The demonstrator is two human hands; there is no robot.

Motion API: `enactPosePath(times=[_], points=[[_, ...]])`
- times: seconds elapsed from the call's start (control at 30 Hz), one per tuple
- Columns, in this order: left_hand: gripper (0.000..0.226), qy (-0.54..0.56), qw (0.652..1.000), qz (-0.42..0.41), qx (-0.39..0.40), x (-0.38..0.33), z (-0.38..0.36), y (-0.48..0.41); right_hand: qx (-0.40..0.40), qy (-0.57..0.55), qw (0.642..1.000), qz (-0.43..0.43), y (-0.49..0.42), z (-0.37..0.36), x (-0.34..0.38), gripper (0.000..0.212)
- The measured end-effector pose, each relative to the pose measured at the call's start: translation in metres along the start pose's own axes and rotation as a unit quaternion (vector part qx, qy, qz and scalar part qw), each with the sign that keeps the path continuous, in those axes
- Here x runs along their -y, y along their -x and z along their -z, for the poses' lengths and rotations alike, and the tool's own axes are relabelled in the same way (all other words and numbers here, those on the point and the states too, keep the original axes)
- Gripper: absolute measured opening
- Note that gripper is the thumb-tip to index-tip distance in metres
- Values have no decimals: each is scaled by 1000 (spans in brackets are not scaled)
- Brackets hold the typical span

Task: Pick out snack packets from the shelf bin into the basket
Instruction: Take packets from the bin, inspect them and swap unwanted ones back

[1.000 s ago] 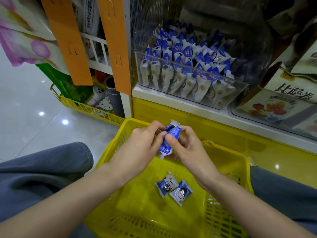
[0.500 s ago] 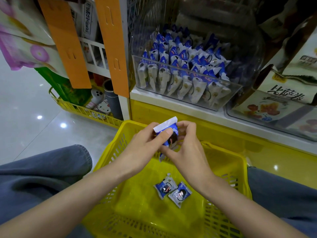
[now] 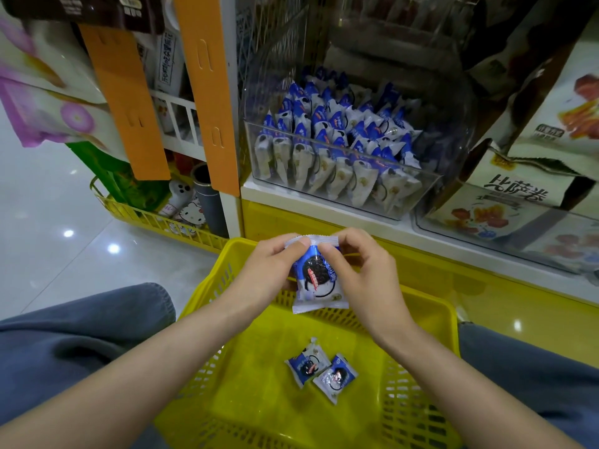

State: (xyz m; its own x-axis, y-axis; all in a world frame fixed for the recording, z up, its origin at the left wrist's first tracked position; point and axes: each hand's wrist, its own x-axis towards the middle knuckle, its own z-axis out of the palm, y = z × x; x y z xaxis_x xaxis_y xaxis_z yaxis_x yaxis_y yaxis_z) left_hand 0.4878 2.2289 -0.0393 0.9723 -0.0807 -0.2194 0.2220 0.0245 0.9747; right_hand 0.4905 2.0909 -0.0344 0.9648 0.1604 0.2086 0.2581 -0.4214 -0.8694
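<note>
A blue-and-white snack packet hangs upright over the far end of the yellow basket. My left hand and my right hand both pinch its top seam. Two more packets, one beside the other, lie flat on the basket floor. The clear shelf bin above holds several rows of the same packets.
A yellow shelf base runs behind the basket. Large snack boxes stand to the right of the bin. Orange strips hang on the left, above a second yellow basket on the floor. My blue-trousered knees flank the basket.
The packet was crumpled between my hands; it now hangs flat and face-on, held by its top seam. The view has moved closer to the shelf.
</note>
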Motion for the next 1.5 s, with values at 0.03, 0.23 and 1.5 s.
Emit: enactPosePath(times=[0.03,0.23,1.5], points=[[25,13,1000,7,0,-1,-1,-1,-7,34,999,25,0,2,0,8],[24,44,997,-43,-40,-7,-7,-4,-5,-10,1000,-9,-2,8,6,14],[37,-552,700,-439,-115,-80,50,-92,-73,299,943,-127,-302,59,-10,29]])
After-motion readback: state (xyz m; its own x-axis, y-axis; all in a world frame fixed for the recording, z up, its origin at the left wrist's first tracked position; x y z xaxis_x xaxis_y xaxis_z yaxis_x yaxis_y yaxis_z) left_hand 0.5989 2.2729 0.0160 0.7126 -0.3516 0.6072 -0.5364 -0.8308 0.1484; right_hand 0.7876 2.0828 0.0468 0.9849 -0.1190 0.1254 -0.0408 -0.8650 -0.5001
